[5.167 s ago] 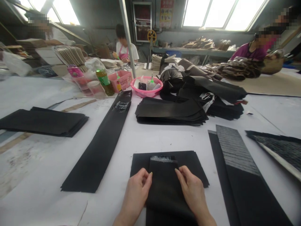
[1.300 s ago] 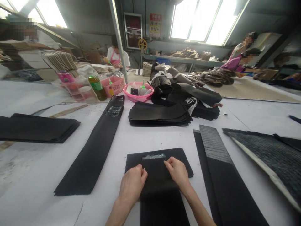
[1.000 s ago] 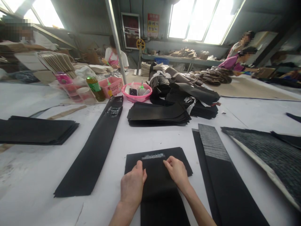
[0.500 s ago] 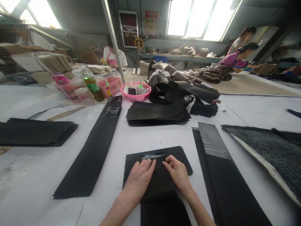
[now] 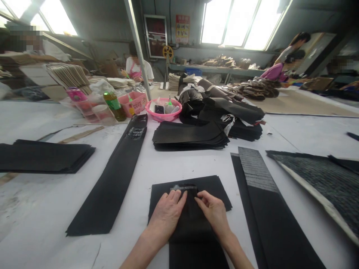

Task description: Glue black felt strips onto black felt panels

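A black strip [image 5: 193, 229] of sheet material runs away from me and lies over a wider black piece [image 5: 217, 190] on the white table. Near its far end is a shiny greyish band [image 5: 183, 187], perhaps tape or glue; I cannot tell which. My left hand [image 5: 167, 209] rests on the strip's left side, fingers stretched flat just below that band. At the strip's right edge, close to its far end, my right hand [image 5: 213, 211] pinches the black material between thumb and forefinger.
Long black strips lie left [image 5: 112, 186] and right [image 5: 269, 213]. Beyond my hands sits a stack of black pieces [image 5: 187, 134], with a pink basin [image 5: 153, 116] behind it. A green-labelled bottle [image 5: 114, 106] stands back left. Dark textured fabric [image 5: 314, 179] lies far right. Several people work farther back.
My right hand has drawn slightly toward me along the strip's edge, still pinching. My left hand stays pressed in place. The whole view has shifted a little.
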A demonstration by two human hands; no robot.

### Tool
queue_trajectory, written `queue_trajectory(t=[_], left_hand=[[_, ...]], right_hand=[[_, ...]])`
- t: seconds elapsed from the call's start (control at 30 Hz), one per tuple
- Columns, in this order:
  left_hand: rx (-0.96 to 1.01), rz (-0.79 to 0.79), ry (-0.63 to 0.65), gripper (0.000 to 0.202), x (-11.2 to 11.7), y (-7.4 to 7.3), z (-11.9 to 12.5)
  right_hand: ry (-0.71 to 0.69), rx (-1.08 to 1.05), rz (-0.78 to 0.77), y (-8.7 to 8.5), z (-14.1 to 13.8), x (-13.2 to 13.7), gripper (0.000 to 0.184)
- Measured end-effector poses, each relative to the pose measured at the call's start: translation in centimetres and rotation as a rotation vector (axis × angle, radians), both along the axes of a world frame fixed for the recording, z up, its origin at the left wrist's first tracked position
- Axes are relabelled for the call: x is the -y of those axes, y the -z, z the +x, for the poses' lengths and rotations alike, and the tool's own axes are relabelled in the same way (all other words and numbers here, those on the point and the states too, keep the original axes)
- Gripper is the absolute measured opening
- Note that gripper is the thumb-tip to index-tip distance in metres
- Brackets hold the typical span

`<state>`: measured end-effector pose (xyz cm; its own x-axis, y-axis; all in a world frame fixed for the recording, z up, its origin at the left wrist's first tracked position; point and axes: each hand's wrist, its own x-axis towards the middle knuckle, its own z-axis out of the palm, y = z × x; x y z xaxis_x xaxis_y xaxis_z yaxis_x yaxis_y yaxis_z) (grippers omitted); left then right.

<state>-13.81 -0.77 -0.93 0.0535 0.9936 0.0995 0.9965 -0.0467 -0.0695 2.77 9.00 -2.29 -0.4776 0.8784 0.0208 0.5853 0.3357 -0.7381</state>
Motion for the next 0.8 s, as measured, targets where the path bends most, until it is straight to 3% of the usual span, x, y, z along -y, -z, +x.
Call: queue_trajectory(t=[0.4, 0.53, 0.67, 0.8], left_hand=[[0.046, 0.007, -0.012, 0.052, 0.3, 0.3, 0.0], [0.098, 0.024, -0.022, 0.051, 0.6, 0.4, -0.1], [0.223, -0.004, -0.062, 0.039, 0.4, -1.2, -0.5], [0.324, -0.067, -0.111, 0.024, -0.2, -3.6, 0.1]], right_hand=[[0.016, 0.035, -0.050, -0.5, -0.2, -0.6, 0.024], [-0.045, -0.027, -0.103, -0.8, 0.0, -1.0, 0.034], [-0.133, -0.114, -0.190, -1.8, 0.4, -1.2, 0.046], [-0.164, -0.111, -0.194, -2.2, 0.5, -1.1, 0.042]])
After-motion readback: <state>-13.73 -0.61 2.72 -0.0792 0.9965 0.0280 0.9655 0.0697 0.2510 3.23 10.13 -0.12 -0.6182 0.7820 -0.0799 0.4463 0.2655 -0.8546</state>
